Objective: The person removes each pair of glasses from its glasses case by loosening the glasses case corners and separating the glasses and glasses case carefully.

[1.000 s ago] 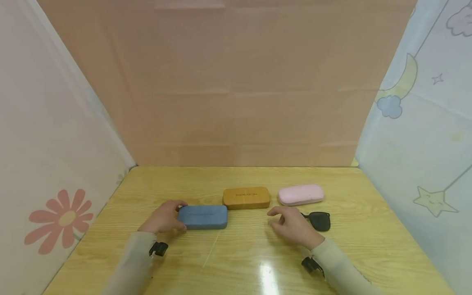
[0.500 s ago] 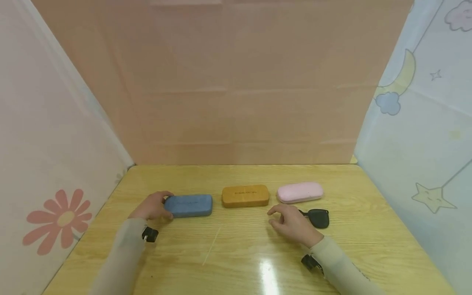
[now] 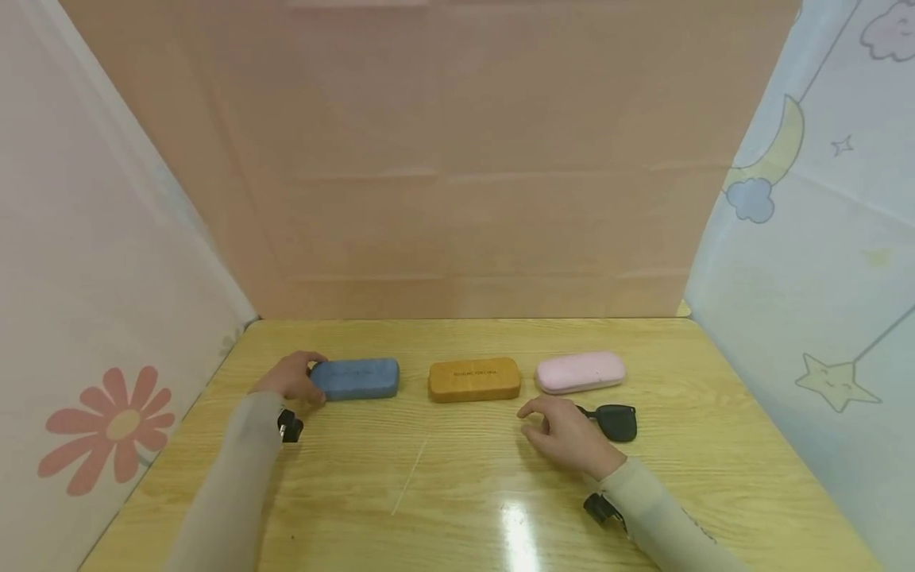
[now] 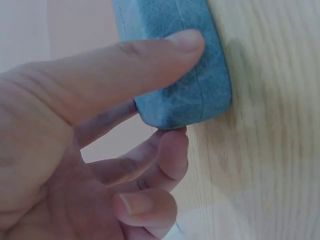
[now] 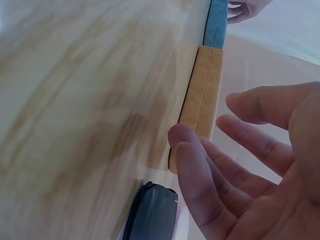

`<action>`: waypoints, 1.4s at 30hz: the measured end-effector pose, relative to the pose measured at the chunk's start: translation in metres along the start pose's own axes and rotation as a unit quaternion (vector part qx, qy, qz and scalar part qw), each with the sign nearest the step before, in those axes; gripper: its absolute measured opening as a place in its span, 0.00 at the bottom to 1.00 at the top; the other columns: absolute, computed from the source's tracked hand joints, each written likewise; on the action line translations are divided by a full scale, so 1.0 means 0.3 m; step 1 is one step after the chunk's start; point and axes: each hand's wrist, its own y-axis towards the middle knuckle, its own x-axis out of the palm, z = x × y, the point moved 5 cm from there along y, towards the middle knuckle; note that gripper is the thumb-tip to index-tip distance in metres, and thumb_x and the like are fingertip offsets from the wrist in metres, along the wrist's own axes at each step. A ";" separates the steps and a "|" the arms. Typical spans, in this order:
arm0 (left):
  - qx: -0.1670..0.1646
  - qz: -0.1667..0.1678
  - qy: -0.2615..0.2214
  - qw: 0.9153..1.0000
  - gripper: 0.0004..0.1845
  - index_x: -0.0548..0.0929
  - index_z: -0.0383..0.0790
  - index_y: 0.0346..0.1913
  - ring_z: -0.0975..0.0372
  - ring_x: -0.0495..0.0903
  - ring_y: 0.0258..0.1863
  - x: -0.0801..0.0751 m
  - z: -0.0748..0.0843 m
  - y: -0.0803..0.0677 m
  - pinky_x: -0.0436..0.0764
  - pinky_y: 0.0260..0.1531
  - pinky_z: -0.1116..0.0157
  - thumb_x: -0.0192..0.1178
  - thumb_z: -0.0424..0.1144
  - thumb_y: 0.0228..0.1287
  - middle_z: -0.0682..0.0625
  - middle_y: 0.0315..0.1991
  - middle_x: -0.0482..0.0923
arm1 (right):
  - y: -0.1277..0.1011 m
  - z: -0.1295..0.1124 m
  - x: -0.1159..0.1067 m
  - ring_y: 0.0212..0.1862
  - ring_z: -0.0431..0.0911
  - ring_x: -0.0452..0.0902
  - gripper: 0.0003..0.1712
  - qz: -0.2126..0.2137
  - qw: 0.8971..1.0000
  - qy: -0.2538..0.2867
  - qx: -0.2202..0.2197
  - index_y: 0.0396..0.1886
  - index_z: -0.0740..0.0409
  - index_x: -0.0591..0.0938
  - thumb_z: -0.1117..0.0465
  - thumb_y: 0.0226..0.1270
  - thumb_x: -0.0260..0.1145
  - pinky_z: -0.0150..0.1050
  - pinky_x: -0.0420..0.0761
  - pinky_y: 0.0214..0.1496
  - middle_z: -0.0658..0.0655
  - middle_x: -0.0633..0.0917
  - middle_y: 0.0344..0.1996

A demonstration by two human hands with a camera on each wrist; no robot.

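Note:
A blue glasses case (image 3: 357,379) lies on the left part of the wooden table. My left hand (image 3: 289,376) grips its left end; the left wrist view shows the thumb (image 4: 187,42) on the case's long front side and other fingers at its end and behind. My right hand (image 3: 572,435) hovers with loosely bent fingers and holds nothing. Just right of it lie black sunglasses (image 3: 616,423), partly hidden by that hand. An orange-brown glasses case (image 3: 475,380) sits mid-table, and a pink glasses case (image 3: 581,372) is behind the right hand.
All three cases are closed and stand in a rough row, with gaps between them, on the wooden table (image 3: 457,477). A plain brownish sheet (image 3: 457,199) rises at the table's back edge. Patterned cloth walls flank the left and right sides.
My left hand has slid the blue case left and toward the back, away from the orange-brown case. My right hand has stayed in place.

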 end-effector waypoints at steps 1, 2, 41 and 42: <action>-0.001 0.000 0.003 1.000 0.43 0.69 0.28 0.69 0.40 0.77 0.52 -0.005 -0.001 0.006 0.79 0.48 0.45 0.77 0.34 0.49 0.26 0.58 0.73 | 0.001 -0.001 0.000 0.25 0.31 0.69 0.11 0.000 1.000 0.000 0.001 0.46 0.61 0.85 0.64 0.65 0.67 0.31 0.73 0.29 0.49 0.83 0.34; -0.003 0.000 0.007 1.000 0.43 0.69 0.28 0.69 0.40 0.76 0.53 -0.009 -0.003 0.012 0.78 0.48 0.45 0.77 0.34 0.49 0.27 0.58 0.73 | 0.002 -0.001 -0.001 0.25 0.32 0.69 0.11 -0.001 1.000 0.001 0.002 0.46 0.61 0.85 0.64 0.65 0.67 0.31 0.73 0.28 0.49 0.83 0.33; 0.026 0.111 0.080 0.990 0.50 0.60 0.28 0.75 0.34 0.74 0.54 0.068 0.195 -0.054 0.78 0.45 0.40 0.72 0.50 0.57 0.24 0.64 0.62 | 0.115 -0.015 -0.023 0.39 0.48 0.79 0.20 0.039 0.997 -0.066 0.004 0.51 0.62 0.83 0.67 0.58 0.71 0.45 0.80 0.45 0.60 0.81 0.49; 0.041 0.112 0.074 0.990 0.47 0.62 0.28 0.73 0.36 0.75 0.54 0.082 0.223 -0.064 0.79 0.46 0.41 0.71 0.49 0.59 0.25 0.64 0.65 | 0.126 -0.014 -0.025 0.43 0.50 0.79 0.21 0.041 0.997 -0.065 0.006 0.53 0.62 0.82 0.67 0.58 0.71 0.48 0.80 0.47 0.60 0.81 0.50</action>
